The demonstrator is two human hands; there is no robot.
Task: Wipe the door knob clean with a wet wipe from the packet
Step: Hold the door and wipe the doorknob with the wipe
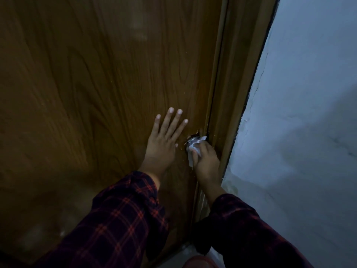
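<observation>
A shiny metal door knob (191, 139) sits on the right edge of a brown wooden door (96, 93). My right hand (205, 160) grips a crumpled white wet wipe (195, 148) and presses it over the knob, hiding most of it. My left hand (164, 140) lies flat on the door just left of the knob, fingers spread, holding nothing. The wipe packet is not in view.
The wooden door frame (237, 93) runs along the right of the door. A pale blue-grey plastered wall (299, 132) fills the right side. Both my arms wear dark red plaid sleeves (119, 219). The light is dim.
</observation>
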